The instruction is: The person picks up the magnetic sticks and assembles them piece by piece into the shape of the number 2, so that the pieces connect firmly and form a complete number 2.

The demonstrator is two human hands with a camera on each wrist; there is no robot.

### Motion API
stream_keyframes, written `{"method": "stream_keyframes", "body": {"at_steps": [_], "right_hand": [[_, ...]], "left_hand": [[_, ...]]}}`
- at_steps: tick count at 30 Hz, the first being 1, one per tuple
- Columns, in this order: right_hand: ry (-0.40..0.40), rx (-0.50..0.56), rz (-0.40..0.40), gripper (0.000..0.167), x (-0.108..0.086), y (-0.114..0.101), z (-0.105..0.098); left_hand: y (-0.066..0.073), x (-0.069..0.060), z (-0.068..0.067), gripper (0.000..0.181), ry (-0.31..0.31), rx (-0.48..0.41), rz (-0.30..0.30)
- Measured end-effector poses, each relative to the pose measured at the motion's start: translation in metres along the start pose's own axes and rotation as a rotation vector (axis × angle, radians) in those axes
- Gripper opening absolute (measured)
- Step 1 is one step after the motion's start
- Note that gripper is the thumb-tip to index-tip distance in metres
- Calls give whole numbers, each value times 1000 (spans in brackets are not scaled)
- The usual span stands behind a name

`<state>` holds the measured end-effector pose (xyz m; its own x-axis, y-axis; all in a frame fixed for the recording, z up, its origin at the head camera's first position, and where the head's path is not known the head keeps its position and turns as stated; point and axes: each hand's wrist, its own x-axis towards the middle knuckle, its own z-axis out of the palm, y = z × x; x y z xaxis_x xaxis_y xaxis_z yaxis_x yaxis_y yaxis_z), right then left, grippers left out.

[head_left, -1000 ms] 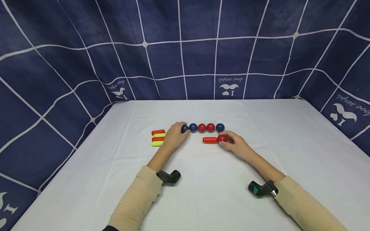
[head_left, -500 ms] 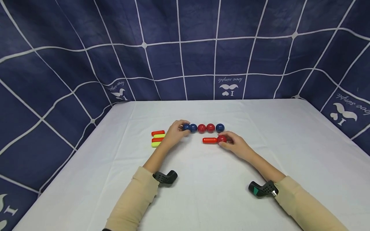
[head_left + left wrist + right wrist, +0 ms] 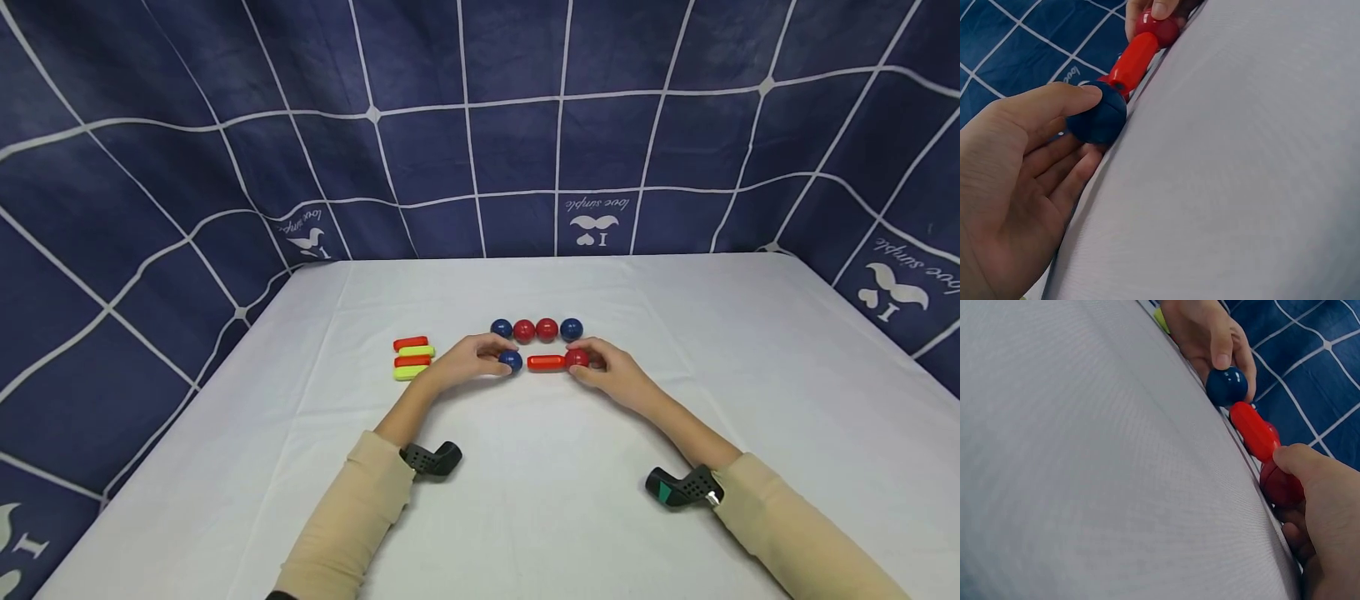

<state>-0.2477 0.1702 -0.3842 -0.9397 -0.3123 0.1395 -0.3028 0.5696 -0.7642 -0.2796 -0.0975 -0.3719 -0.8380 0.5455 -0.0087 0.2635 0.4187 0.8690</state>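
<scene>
My left hand (image 3: pixel 471 361) pinches a blue ball (image 3: pixel 511 361) between thumb and fingers. Just right of that ball lies an orange-red rod (image 3: pixel 546 363), its free end pointing at the ball with a small gap in the head view. The rod's other end meets a red ball (image 3: pixel 577 358), which my right hand (image 3: pixel 617 375) grips with thumb and fingers. From the right wrist, the blue ball (image 3: pixel 1227 386) is close to the rod's tip (image 3: pixel 1252 429); whether they touch is hard to tell there.
Behind the hands stands a row of balls: a blue ball (image 3: pixel 501 328), a red ball (image 3: pixel 524 331), another red ball (image 3: pixel 547 330) and a blue ball (image 3: pixel 572 329). Left of my left hand lie several red and yellow-green rods (image 3: pixel 412 352). A dark blue grid cloth (image 3: pixel 517 150) hangs behind the table (image 3: pixel 525 500).
My left hand has taken the leftmost blue ball out of the back row and brought it right and nearer, to the rod's free end. My right hand has stayed almost still on the red ball.
</scene>
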Motion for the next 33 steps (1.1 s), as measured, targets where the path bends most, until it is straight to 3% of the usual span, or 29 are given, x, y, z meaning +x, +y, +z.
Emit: {"method": "stream_keyframes", "body": {"at_steps": [12, 24, 33], "right_hand": [[-1, 8, 9, 45, 0, 5, 1], [-29, 45, 10, 47, 3, 2, -3], [-30, 57, 17, 42, 8, -1, -1]], "left_hand": [[1, 2, 6, 36, 0, -21, 9], [1, 4, 3, 34, 37, -9, 24], [-2, 2, 1, 33, 67, -59, -28]]}}
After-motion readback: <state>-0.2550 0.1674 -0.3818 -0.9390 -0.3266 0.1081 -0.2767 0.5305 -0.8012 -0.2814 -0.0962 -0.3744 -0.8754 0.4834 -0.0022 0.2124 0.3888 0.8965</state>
